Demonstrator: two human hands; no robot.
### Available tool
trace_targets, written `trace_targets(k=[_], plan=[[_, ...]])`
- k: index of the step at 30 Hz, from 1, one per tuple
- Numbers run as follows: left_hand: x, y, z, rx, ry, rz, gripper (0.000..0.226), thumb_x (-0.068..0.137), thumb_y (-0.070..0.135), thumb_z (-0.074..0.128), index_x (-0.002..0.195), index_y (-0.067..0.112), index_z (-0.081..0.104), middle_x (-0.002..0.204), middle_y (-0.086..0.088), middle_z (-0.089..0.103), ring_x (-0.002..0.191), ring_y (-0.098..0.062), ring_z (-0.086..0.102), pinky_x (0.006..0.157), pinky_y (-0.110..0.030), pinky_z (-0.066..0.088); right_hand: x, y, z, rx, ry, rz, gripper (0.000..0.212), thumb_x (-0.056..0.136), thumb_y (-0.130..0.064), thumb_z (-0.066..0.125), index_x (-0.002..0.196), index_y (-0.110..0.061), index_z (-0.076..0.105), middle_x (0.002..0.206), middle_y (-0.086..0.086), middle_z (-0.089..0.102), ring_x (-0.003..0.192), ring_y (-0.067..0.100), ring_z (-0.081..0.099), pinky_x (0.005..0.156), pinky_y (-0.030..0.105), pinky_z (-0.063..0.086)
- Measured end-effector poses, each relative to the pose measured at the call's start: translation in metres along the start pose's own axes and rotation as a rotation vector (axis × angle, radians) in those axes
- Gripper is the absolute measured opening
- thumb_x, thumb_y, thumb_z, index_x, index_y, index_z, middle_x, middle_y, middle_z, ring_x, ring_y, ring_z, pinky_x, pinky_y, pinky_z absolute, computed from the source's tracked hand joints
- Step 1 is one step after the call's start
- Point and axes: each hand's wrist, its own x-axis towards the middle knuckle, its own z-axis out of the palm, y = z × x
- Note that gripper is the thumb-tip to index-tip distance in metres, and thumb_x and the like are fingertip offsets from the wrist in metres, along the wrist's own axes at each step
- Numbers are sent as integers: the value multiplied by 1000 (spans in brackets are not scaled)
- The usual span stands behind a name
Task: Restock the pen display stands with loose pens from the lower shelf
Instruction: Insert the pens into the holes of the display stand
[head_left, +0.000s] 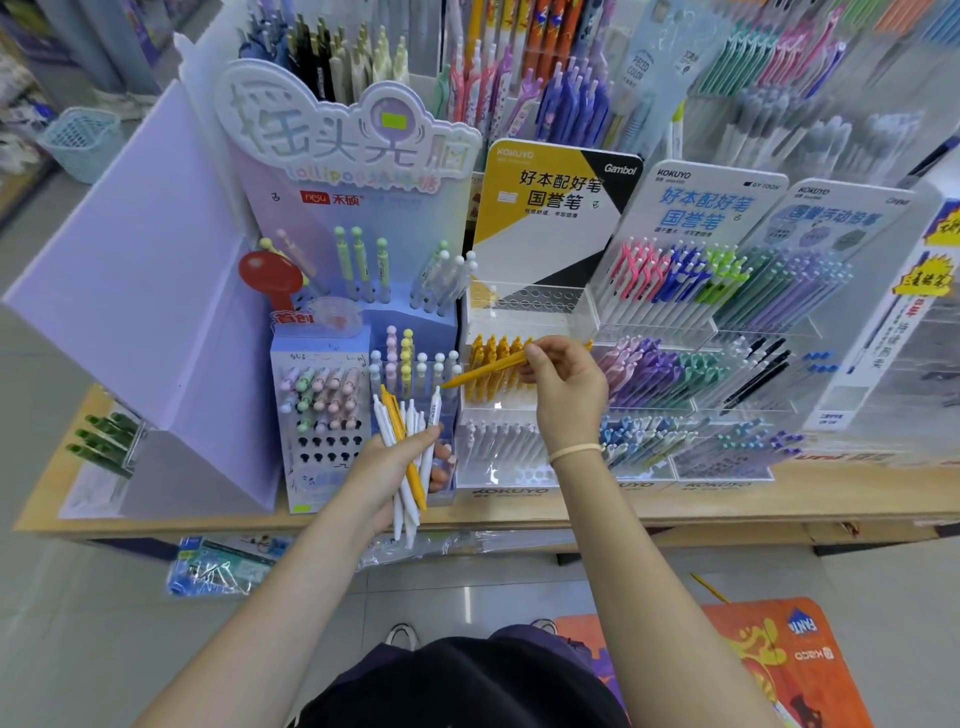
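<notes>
On the bench (727, 506), a clear tiered stand (524, 312) holds a row of yellow pens (491, 371). The left hand (400, 457) grips a bundle of loose pens (408, 452). The right hand (563, 376) pinches one yellow pen (485, 370); tip it upright, nib down, into an empty hole beside its matches.

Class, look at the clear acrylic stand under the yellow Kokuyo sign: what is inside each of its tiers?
In the clear stand, the top tier shows only empty holes. The middle tier holds yellow pens, partly covered by the right hand. The bottom tier holds white pens; its right end is hidden behind the wrist.
</notes>
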Motion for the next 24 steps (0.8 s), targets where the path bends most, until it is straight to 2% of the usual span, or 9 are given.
trace_targets(k=[4,6,9,12,15,19,21,24], plan=[[1,-1,-2,-10,-12,5,34,94,22,70,112,-6,67,91,-20,75,57,-20,65,50,-27,53,0,-4,-4,-18,6,-29,8,92,-3,66,88,-10,67,76,8,68,68,19,68,68,36,60],[1,1,-2,-1,-21,15,30,94,22,70,107,-5,68,88,-18,75,57,-20,65,52,-29,56,1,-6,-9,-28,-3,-30,3,93,-2,65,91,-4,66,75,9,67,65,15,67,65,30,59],[1,3,3,-2,-30,13,23,94,20,69,94,-3,69,76,-14,72,54,-19,64,54,-29,57,3,-3,-13,-75,-23,-23,6,93,-3,65,89,-8,66,76,10,67,66,17,67,69,35,60],[3,6,7,-9,-43,-1,23,93,20,70,89,-2,70,78,-18,70,55,-21,63,58,-32,56,5,-1,-10,-138,-27,-43,19,94,-5,65,83,-22,64,74,2,67,70,20,67,74,43,60],[3,7,7,4,-51,-1,22,93,22,70,90,0,72,79,-18,70,57,-22,64,62,-34,56,7,3,-3,-228,-27,-84,23,93,-9,66,81,-27,62,74,2,68,73,23,67,74,47,58],[1,8,5,-3,-38,8,24,94,19,69,96,-5,69,76,-15,72,55,-19,66,54,-29,58,9,14,5,-375,-87,-164,5,93,-13,67,88,-13,66,76,7,68,73,27,66,70,49,56],[0,9,4,2,-41,2,25,95,19,68,92,-6,69,72,-15,71,53,-18,65,53,-27,58,9,17,9,-417,-122,-190,4,93,-11,67,89,-8,66,76,8,68,73,26,66,70,46,55],[-3,11,3,12,-53,-8,28,95,22,68,87,-5,70,66,-15,69,52,-20,64,54,-28,58,9,20,16,-418,-155,-147,4,91,-12,69,87,-10,69,74,5,67,71,23,64,69,39,55]])
